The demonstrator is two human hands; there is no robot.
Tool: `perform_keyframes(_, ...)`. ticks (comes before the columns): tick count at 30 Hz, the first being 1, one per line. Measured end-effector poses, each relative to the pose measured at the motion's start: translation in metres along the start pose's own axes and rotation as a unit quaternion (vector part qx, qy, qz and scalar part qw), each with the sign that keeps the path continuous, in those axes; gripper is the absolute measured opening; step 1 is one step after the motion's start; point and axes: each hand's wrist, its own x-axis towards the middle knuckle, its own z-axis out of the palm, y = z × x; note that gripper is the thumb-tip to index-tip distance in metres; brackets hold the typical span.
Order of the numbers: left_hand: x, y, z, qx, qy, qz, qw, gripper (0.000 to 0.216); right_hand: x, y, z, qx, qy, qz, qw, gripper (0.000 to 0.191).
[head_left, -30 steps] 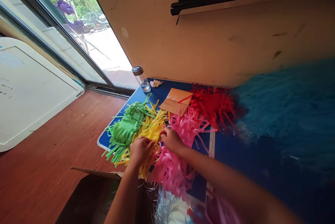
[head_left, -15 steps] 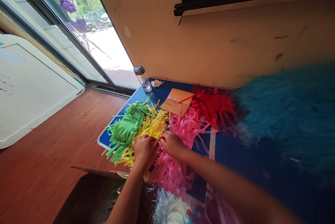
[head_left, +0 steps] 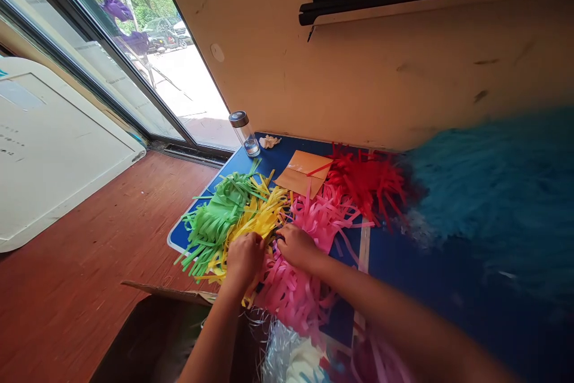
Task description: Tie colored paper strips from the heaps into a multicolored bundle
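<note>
My left hand is closed in a pinch over the yellow paper fringe, with strips of it at the fingertips. Close to its right, my right hand lies over the edge of the pink paper fringe, its fingers curled. What the right fingertips pinch is hidden. A narrow dark gap shows between the two hands. Green paper fringe lies left of the yellow, and red paper fringe lies farther back on the right.
The blue table also bears an orange paper sheet, a lidded glass bottle and crumpled tissue. An open cardboard box stands at the front left. Blue fluffy material fills the right, beneath the wall.
My left hand has shifted slightly left and down, widening the gap between the hands. The yellow strips beside it look more gathered. My right hand has barely moved.
</note>
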Motion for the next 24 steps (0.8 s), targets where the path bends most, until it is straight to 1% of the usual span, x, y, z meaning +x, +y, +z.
perform_keyframes(6, 0.002, -0.006, -0.002, -0.037, 0.026, -0.026, 0.999, 0.018, 0.000, 0.000, 0.000, 0.009, 0.004, 0.001, 1.000, 0.030)
perform_keyframes(12, 0.004, -0.010, 0.000, -0.096, 0.056, -0.027, 0.993, 0.013, 0.000, -0.003, -0.002, 0.011, 0.006, 0.005, 1.000, 0.028)
perform_keyframes(17, 0.008, -0.015, 0.002, -0.140, 0.082, -0.027, 0.986, 0.022, -0.002, -0.005, -0.001, 0.017, 0.020, 0.000, 1.000, 0.024)
perform_keyframes(20, 0.010, -0.017, 0.003, -0.163, 0.087, -0.023, 0.982, 0.028, -0.003, -0.007, -0.002, 0.021, 0.037, -0.013, 0.999, 0.024)
perform_keyframes(24, 0.011, -0.018, 0.003, -0.190, 0.086, -0.006, 0.978, 0.031, -0.004, -0.010, -0.002, 0.026, 0.054, -0.023, 0.998, 0.025)
